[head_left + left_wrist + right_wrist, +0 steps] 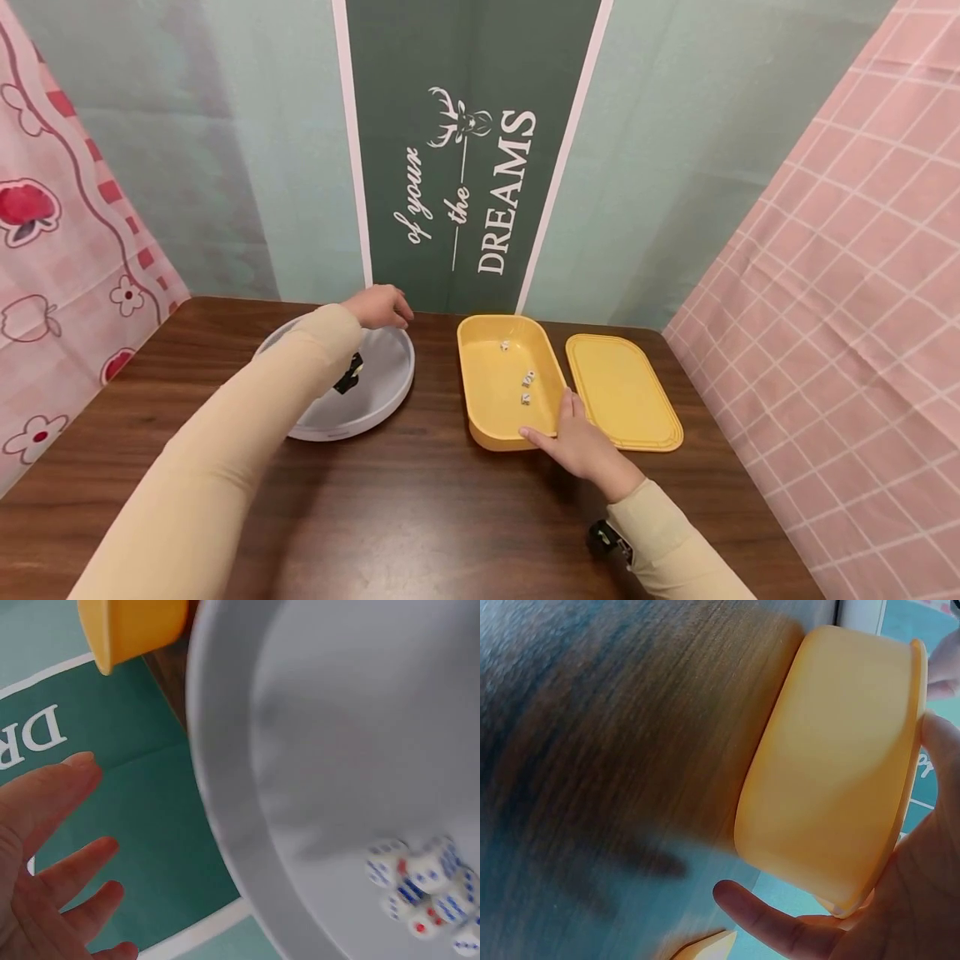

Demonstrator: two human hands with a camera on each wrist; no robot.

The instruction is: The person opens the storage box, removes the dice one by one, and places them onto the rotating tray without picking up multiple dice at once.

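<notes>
My left hand (380, 307) is over the far right rim of a round grey tray (390, 367), fingers loosely spread and nothing held. In the left wrist view, several white dice (427, 889) with blue and red pips lie bunched in the tray; my forearm hides them in the head view. A yellow box (495, 375) stands right of the tray with several dice (527, 380) scattered on its floor. My right hand (581, 442) holds the box's near right corner, thumb on the near rim and fingers along the right side.
A flat yellow lid (626, 392) lies on the brown wooden table (420, 517), right of the box. Behind stands a green cloth backdrop (465, 50) with white lettering. Pink patterned cloths (862, 292) border the table on both sides. Both wrists carry dark devices (609, 540).
</notes>
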